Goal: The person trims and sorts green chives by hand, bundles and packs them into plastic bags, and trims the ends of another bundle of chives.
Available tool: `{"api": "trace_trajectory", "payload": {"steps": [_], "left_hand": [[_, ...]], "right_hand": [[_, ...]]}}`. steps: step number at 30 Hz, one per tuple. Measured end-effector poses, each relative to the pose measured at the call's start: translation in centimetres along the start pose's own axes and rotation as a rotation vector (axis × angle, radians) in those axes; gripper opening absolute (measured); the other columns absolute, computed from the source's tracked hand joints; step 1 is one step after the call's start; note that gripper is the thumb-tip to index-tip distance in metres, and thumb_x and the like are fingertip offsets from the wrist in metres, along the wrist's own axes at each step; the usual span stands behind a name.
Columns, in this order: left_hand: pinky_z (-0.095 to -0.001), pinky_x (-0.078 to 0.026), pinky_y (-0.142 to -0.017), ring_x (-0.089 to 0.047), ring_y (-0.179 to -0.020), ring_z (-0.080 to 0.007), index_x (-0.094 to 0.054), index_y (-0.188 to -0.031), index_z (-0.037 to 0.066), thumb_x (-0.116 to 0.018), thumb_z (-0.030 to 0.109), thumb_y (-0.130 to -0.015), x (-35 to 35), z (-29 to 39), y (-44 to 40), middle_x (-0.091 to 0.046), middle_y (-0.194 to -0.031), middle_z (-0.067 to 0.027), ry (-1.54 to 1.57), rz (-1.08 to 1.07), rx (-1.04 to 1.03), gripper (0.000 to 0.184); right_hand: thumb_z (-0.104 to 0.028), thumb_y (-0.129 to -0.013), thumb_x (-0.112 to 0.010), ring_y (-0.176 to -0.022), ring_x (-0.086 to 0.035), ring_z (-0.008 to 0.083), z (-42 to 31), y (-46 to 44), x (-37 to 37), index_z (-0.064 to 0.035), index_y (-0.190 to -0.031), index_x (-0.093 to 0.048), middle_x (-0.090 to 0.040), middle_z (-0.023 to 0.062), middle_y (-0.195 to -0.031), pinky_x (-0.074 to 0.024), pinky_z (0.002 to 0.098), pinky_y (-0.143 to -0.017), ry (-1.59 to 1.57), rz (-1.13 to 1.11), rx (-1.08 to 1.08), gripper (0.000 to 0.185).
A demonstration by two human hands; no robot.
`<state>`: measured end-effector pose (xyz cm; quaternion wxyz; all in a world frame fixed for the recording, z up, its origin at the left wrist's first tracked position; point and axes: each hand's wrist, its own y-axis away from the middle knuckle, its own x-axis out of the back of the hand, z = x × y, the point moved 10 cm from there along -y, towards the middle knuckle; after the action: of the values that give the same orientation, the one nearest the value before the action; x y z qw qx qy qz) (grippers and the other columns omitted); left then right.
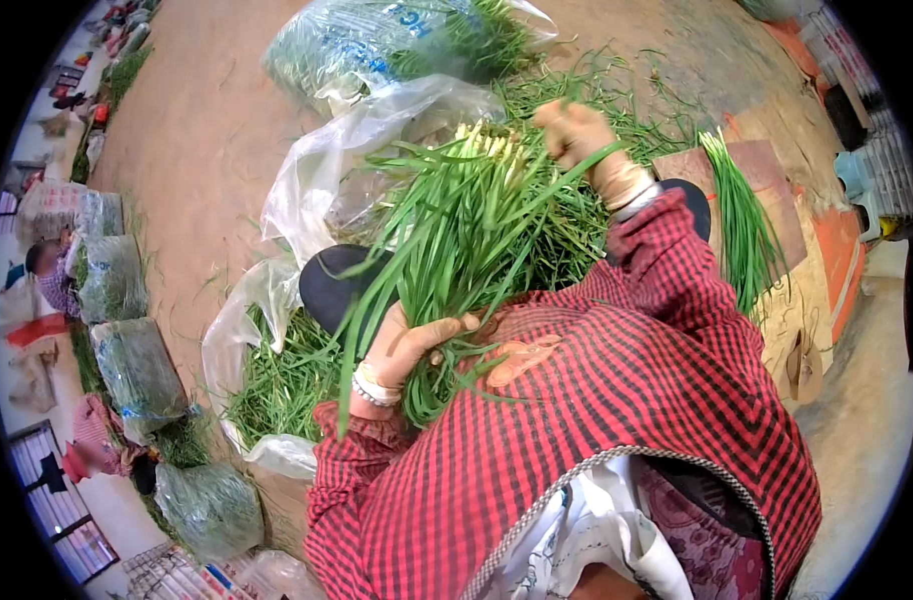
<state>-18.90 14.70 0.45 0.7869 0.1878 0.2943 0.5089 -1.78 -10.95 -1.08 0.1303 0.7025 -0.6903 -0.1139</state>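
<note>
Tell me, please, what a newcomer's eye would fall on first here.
Probably the big bunch of green leaves at the middle, gripped in the left hand, with the right hand near its pale ends. Next comes the red checked smock, lower in the picture, then the neat green bundle at the right.

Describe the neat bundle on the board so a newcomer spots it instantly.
Find the brown board right of the person's right sleeve. Across it lies a narrow bundle of green stalks, pale ends uppermost in view, leaves running down past the board's lower edge. Unlike the bunch in the left hand and the loose pile, it is straight, tidy and set apart.
</note>
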Motion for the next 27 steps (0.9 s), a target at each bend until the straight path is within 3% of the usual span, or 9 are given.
{"api": "trace_trajectory", "payload": {"steps": [3, 5, 7, 10, 14, 16, 19, 22, 27], "left_hand": [[-0.0172, -0.038, -0.046, -0.05, -0.052, -0.0047, -0.063, -0.102, -0.001, -0.061, 0.006, -0.082, 0.6, -0.2, 0.7, -0.069, -0.088, -0.0057, -0.034, 0.042, 0.04, 0.021], [-0.0172, -0.038, -0.047, -0.05, -0.053, -0.0045, -0.061, -0.104, 0.0, -0.061, 0.007, -0.083, 1.0, -0.2, 0.5, -0.069, -0.089, -0.0059, -0.082, 0.061, 0.053, 0.022], [-0.0175, -0.039, -0.047, -0.053, -0.057, -0.0046, -0.057, -0.111, 0.001, -0.061, 0.006, -0.084, 0.6, -0.3, -0.1, -0.069, -0.091, -0.0058, -0.137, -0.015, 0.02, 0.027], [-0.0174, -0.039, -0.049, -0.054, -0.061, -0.0046, -0.054, -0.114, 0.002, -0.06, 0.006, -0.085, -0.2, -0.9, -1.1, -0.068, -0.092, -0.0045, -0.208, -0.028, 0.003, 0.03], [-0.0286, -0.047, -0.088, -0.06, -0.095, -0.012, -0.053, -0.121, -0.001, -0.06, -0.001, -0.084, -1.1, -2.4, -2.6, -0.065, -0.105, -0.0057, -0.512, -0.076, -0.085, 0.038], [-0.0274, -0.048, -0.087, -0.06, -0.095, -0.0112, -0.055, -0.119, -0.001, -0.062, -0.004, -0.082, -1.3, -2.6, -2.3, -0.065, -0.106, -0.0051, -0.469, -0.028, -0.052, 0.037], [-0.0267, -0.048, -0.088, -0.061, -0.095, -0.0117, -0.054, -0.121, 0.0, -0.061, -0.008, -0.082, -1.9, -2.5, -1.9, -0.066, -0.106, -0.0057, -0.296, -0.071, -0.075, 0.041], [-0.0276, -0.049, -0.087, -0.061, -0.094, -0.0124, -0.053, -0.121, 0.0, -0.061, -0.008, -0.082, -2.3, -3.1, -1.6, -0.065, -0.107, -0.0069, -0.085, -0.161, 0.006, 0.04], [-0.0188, -0.049, -0.063, -0.062, -0.075, -0.0077, -0.058, -0.114, 0.001, -0.063, -0.001, -0.084, -2.1, -1.7, -0.7, -0.07, -0.095, -0.0057, 0.021, -0.121, -0.005, 0.031]], "right_hand": [[-0.023, -0.089, -0.059, -0.058, -0.059, 0.011, 0.3, -1.1, 4.7, -0.0073, -0.104, -0.062, -0.064, 0.0043, -0.073, -0.0495, 0.0258, -0.055, -0.201, -0.061, 0.072, 0.022], [-0.024, -0.086, -0.063, -0.077, -0.064, 0.0148, -1.6, 1.5, 3.4, -0.0059, -0.113, -0.059, -0.067, 0.0086, -0.086, -0.0531, 0.0296, -0.072, 0.491, -0.035, 0.166, 0.032], [-0.042, -0.076, -0.071, -0.123, -0.047, 0.0307, -5.5, 6.4, -3.4, -0.0049, -0.137, -0.039, -0.05, 0.0229, -0.129, -0.0372, 0.0396, -0.104, 1.083, -0.203, 0.616, 0.078], [-0.054, -0.068, -0.073, -0.134, -0.031, 0.0364, -7.7, 9.5, -9.7, 0.0082, -0.14, -0.026, -0.034, 0.0284, -0.14, -0.0205, 0.0401, -0.114, 1.107, -0.334, 0.898, 0.105], [-0.053, -0.073, -0.067, -0.127, -0.041, 0.0369, -3.0, 5.4, -14.1, 0.0038, -0.14, -0.028, -0.047, 0.0281, -0.131, -0.0218, 0.0416, -0.112, 1.264, -0.407, 0.59, 0.096], [-0.05, -0.079, -0.063, -0.112, -0.055, 0.0342, -0.1, 3.2, -14.8, 0.0003, -0.135, -0.039, -0.061, 0.0245, -0.112, -0.0327, 0.0431, -0.104, 1.206, -0.634, 0.392, 0.079], [-0.043, -0.088, -0.058, -0.07, -0.062, 0.0221, -0.9, 0.8, -11.7, -0.0026, -0.126, -0.051, -0.065, 0.013, -0.084, -0.0495, 0.0365, -0.069, 0.882, -0.279, 0.422, 0.056], [-0.037, -0.089, -0.061, -0.042, -0.041, 0.0076, -2.0, -0.3, -5.5, -0.0047, -0.112, -0.059, -0.052, -0.0006, -0.064, -0.0356, 0.0228, -0.036, 0.228, -0.023, 0.038, 0.04], [-0.029, -0.09, -0.063, -0.04, -0.032, 0.004, -1.3, -3.2, 3.4, -0.0065, -0.093, -0.059, -0.039, -0.0085, -0.055, -0.0226, 0.0213, -0.036, -0.366, 0.097, 0.025, 0.023]]}}
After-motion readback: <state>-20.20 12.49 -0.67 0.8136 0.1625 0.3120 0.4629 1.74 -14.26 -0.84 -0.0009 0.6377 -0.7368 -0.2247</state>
